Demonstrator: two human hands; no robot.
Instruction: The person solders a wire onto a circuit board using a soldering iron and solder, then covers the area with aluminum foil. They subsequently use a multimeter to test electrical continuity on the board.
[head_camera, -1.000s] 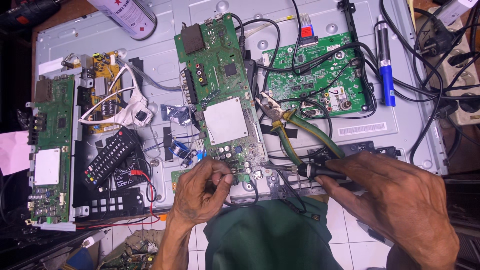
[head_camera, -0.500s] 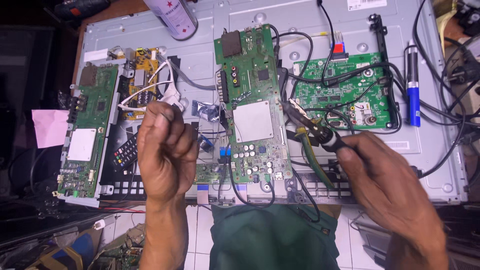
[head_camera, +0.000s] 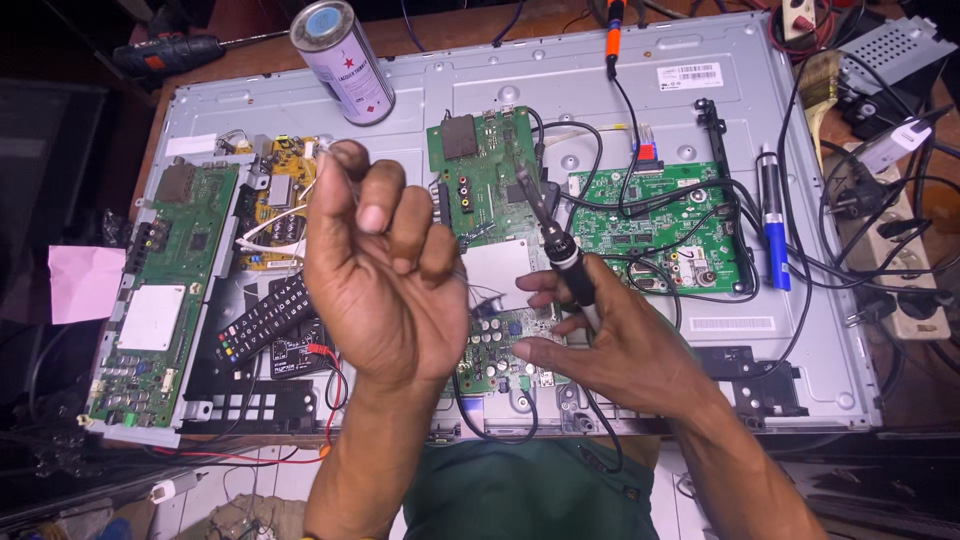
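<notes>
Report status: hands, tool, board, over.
Left hand raised, fingers curled, maybe pinching thin wire. Right hand grips soldering iron, tip over centre board. Cables crowd the right.

Matt grey metal panel (head_camera: 640, 90); glossy, perhaps metal, can (head_camera: 342, 62).

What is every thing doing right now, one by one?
left hand: raised, fingers curled, pinching thin solder wire
right hand: gripping soldering iron
soldering iron: tilted, tip over middle circuit board
middle circuit board: lying flat
spray can: upright, capped
remote control: lying flat
blue pen: lying flat
</notes>
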